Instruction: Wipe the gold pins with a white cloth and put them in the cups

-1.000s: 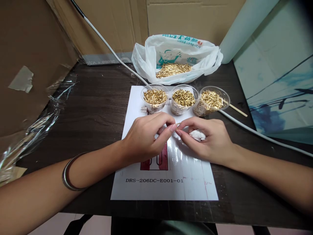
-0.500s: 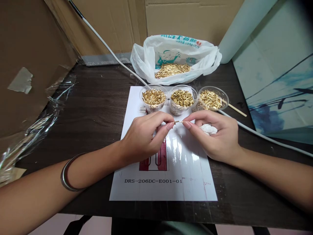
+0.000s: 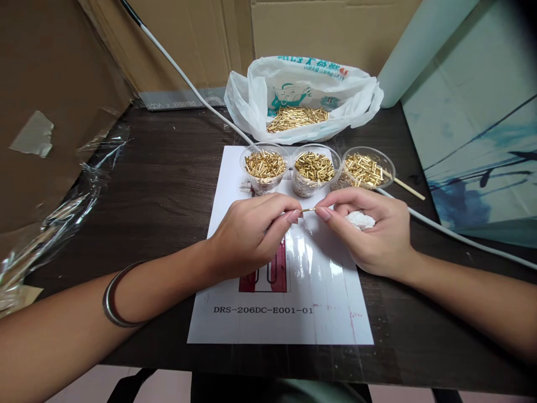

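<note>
Between thumb and forefinger, my left hand (image 3: 255, 229) pinches one end of a thin brass pin (image 3: 308, 210) above the printed sheet. My right hand (image 3: 369, 229) pinches the pin's other, silvery-looking end; whether it is one piece or two joined ones, I cannot tell. A crumpled white wad, perhaps tissue (image 3: 361, 220), rests in the curled fingers of my right hand. Just beyond the hands stand a left clear cup (image 3: 264, 168), a middle clear cup (image 3: 314, 170) and a right clear cup (image 3: 363, 168), all filled with small brass pieces.
Behind the cups an open white plastic bag (image 3: 251, 120) holds many brass pins. A glossy printed sheet (image 3: 335, 313) lies on the dark table (image 3: 168, 168). A white cable (image 3: 188, 84) runs behind the cups, and a wooden stick (image 3: 409, 189) lies at right. Cardboard walls surround the back and left.
Both hands keep their pinch at nearly the same spot. The gap between the fingertips looks slightly wider, and the view has shifted a little.
</note>
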Motion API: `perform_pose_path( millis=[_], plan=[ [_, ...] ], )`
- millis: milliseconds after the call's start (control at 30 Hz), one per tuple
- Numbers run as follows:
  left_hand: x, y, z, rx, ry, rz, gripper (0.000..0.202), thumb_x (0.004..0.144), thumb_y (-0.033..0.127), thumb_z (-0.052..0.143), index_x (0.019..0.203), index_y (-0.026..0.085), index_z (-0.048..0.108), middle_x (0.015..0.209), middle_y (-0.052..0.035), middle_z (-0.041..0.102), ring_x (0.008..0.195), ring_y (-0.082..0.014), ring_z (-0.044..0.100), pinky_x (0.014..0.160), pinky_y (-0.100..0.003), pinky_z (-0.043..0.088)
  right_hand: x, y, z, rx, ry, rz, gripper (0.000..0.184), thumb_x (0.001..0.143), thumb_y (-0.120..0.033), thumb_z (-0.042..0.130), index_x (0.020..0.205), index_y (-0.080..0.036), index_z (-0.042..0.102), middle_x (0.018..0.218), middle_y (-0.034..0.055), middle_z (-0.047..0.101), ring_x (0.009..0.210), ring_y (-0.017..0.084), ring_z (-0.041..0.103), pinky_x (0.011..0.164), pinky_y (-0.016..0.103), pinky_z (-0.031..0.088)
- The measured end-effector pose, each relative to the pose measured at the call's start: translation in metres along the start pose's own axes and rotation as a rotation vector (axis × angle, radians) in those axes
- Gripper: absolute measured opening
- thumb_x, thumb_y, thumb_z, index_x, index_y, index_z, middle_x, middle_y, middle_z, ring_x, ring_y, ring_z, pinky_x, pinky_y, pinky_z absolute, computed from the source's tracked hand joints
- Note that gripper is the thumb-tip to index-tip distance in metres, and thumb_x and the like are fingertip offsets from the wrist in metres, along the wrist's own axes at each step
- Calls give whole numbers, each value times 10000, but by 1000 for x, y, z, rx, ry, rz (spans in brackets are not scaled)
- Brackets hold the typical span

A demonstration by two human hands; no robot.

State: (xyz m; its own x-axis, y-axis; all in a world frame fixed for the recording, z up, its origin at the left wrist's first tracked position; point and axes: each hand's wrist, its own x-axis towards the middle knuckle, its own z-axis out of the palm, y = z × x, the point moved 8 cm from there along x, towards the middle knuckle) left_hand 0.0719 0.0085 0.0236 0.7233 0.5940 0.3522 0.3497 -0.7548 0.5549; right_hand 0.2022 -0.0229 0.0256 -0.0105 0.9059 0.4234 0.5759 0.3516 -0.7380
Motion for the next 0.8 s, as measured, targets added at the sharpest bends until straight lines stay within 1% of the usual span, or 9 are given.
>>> perform_pose_path(
  millis=[267,533,800],
  plan=[
    [0,-1,0,20,5,-3,181,896,217,414,884,155,584,810,-6,638,721,-95,573,652,-201,420,1,2,1,-5,-27,17,66,753,-211,623,818,-206,635,569,-43,534,508,73,471,518,227,389],
    [0,0,-2,9,35,26,146,878,186,462,890,164,606,823,15,656,739,-76,594,666,-179,431,1,4,1,20,-30,25,67,749,-197,629,814,-187,632,596,-38,550,531,65,486,528,211,386],
    [0,0,-3,-47,31,4,133,868,169,484,870,168,618,798,30,663,720,-62,601,659,-160,431,0,3,1,9,-28,18,61,750,-196,627,811,-192,628,620,-35,566,540,66,491,526,212,384]
  ],
)
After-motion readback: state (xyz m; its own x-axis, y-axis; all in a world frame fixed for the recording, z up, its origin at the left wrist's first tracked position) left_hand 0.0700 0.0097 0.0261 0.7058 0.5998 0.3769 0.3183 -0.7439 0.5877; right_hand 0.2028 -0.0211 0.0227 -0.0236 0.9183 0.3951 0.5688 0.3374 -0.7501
